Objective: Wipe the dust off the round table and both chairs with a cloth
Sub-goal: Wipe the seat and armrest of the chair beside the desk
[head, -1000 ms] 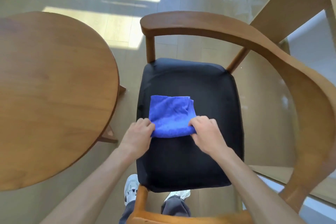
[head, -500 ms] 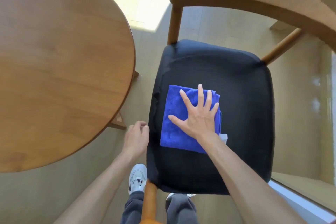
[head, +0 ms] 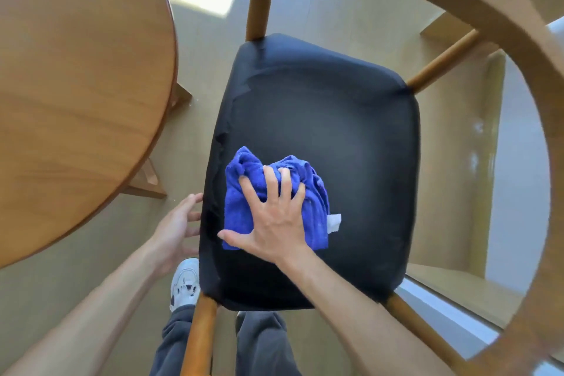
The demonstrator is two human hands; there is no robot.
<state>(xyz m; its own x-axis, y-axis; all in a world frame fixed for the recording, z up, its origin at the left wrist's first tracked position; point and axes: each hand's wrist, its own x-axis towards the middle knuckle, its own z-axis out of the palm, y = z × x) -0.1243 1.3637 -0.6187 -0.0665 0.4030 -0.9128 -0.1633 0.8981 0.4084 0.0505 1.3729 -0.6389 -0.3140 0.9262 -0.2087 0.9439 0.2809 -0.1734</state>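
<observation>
Right hand [head: 276,220] fingers clenched on blue cloth [head: 238,210]; white tag [head: 334,222] unreadable; left hand [head: 174,229] released.

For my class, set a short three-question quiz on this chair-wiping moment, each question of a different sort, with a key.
1. True or false: the right hand presses the blue cloth onto the black seat.
2. Where is the left hand? A) on the round table B) at the seat's left edge C) on the cloth
3. Fill in: the cloth lies ______, not flat.

Key: 1 true; 2 B; 3 bunched.
</observation>
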